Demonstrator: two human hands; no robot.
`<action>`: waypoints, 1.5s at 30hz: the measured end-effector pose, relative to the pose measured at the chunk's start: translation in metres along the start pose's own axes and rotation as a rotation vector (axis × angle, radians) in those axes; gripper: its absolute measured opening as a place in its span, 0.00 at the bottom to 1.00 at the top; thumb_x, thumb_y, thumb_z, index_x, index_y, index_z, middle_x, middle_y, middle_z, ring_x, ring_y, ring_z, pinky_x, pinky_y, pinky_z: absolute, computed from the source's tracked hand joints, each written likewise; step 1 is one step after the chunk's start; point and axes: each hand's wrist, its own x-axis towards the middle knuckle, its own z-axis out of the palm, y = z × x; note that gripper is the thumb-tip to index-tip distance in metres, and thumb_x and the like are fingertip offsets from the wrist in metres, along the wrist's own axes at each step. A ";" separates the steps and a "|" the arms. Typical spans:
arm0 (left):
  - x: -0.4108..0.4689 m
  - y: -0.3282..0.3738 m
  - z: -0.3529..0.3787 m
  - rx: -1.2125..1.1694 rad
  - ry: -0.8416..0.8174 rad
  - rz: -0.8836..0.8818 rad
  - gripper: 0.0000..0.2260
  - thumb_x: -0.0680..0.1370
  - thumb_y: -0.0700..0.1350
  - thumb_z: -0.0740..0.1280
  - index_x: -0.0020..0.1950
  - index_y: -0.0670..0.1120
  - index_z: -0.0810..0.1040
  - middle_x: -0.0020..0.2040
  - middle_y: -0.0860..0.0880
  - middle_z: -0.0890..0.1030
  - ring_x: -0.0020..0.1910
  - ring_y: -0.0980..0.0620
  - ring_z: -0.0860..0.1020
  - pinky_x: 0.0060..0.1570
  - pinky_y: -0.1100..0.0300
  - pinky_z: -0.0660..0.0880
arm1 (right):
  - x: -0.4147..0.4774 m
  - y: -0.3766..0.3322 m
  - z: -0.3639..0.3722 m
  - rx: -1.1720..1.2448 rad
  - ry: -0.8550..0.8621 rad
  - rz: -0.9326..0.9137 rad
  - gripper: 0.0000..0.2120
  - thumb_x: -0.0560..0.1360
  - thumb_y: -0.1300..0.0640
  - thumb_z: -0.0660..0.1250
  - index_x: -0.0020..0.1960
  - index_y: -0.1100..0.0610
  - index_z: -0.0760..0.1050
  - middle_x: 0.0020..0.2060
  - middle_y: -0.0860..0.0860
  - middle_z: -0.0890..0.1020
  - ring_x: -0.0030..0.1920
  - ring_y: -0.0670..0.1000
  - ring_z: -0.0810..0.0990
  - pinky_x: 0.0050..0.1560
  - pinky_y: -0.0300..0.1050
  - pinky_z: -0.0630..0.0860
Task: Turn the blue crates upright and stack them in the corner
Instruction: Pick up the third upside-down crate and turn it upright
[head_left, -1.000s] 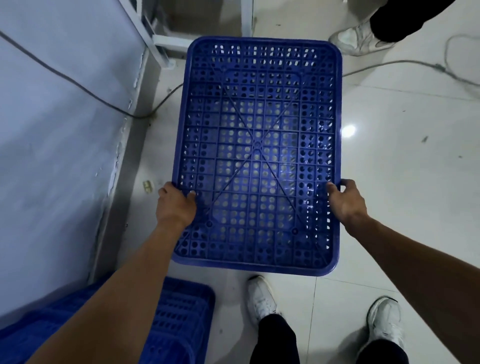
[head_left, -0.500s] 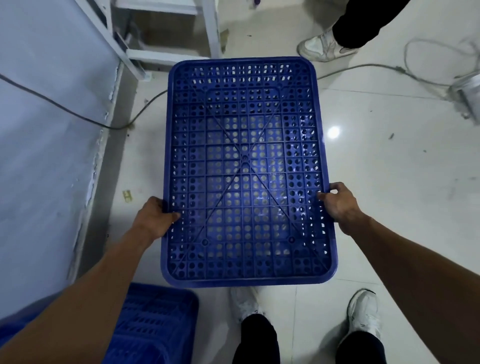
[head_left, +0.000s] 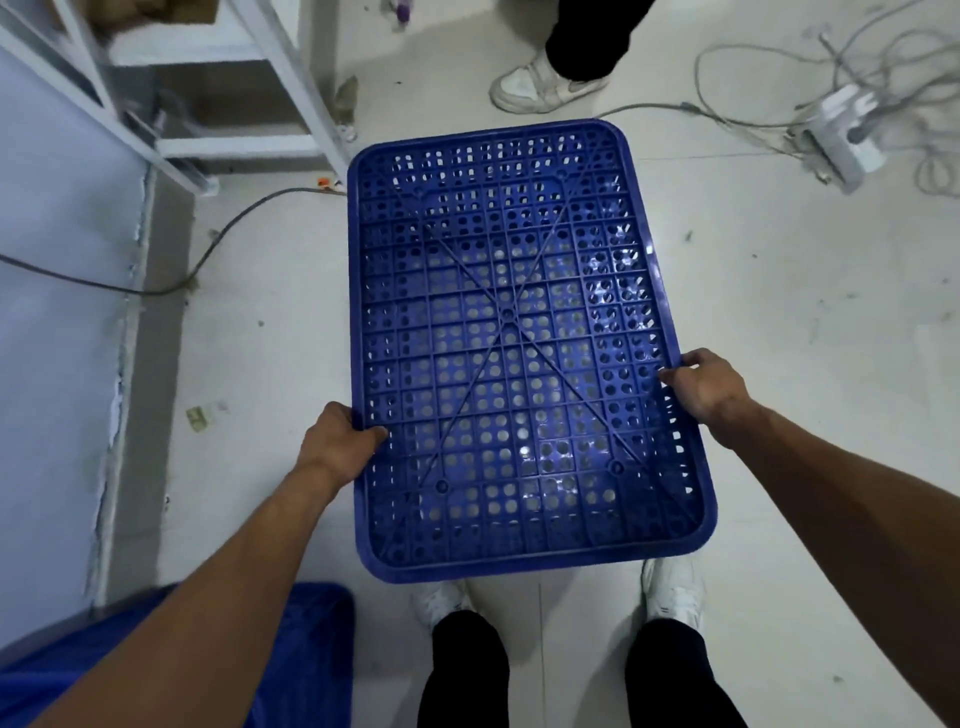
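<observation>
Both hands grip a blue crate (head_left: 511, 343) at mid-frame.
Left hand (head_left: 340, 447) clasps its left rim, right hand (head_left: 704, 387) its right rim; another blue crate (head_left: 306, 654) sits lower left.

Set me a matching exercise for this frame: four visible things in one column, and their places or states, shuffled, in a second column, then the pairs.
1. perforated blue plastic crate
2. white power strip
3. second blue crate
4. grey cable

A. lower left, partly behind the left forearm
B. gripped on both long sides by left hand and right hand
C. upper right floor, among cords
D. trailing from the left wall

1-B, 2-C, 3-A, 4-D
</observation>
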 end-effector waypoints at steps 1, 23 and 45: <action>-0.005 0.009 0.010 0.001 -0.004 0.003 0.18 0.75 0.48 0.72 0.60 0.44 0.71 0.53 0.44 0.80 0.49 0.45 0.81 0.52 0.46 0.81 | 0.004 0.009 -0.012 0.003 0.008 0.006 0.17 0.77 0.51 0.67 0.63 0.56 0.73 0.58 0.57 0.80 0.56 0.61 0.80 0.62 0.58 0.75; -0.066 0.163 0.205 -0.073 -0.020 0.090 0.26 0.76 0.43 0.71 0.72 0.45 0.67 0.62 0.44 0.80 0.55 0.44 0.80 0.55 0.52 0.77 | 0.113 0.140 -0.174 -0.111 0.040 0.032 0.19 0.80 0.49 0.65 0.65 0.60 0.72 0.59 0.61 0.80 0.52 0.61 0.79 0.59 0.54 0.75; -0.114 0.237 0.210 0.213 -0.037 0.439 0.17 0.82 0.41 0.60 0.69 0.52 0.75 0.52 0.47 0.81 0.39 0.43 0.80 0.39 0.52 0.80 | 0.047 0.122 -0.181 -0.146 0.256 -0.212 0.17 0.76 0.43 0.65 0.54 0.56 0.78 0.47 0.54 0.84 0.46 0.56 0.81 0.45 0.46 0.73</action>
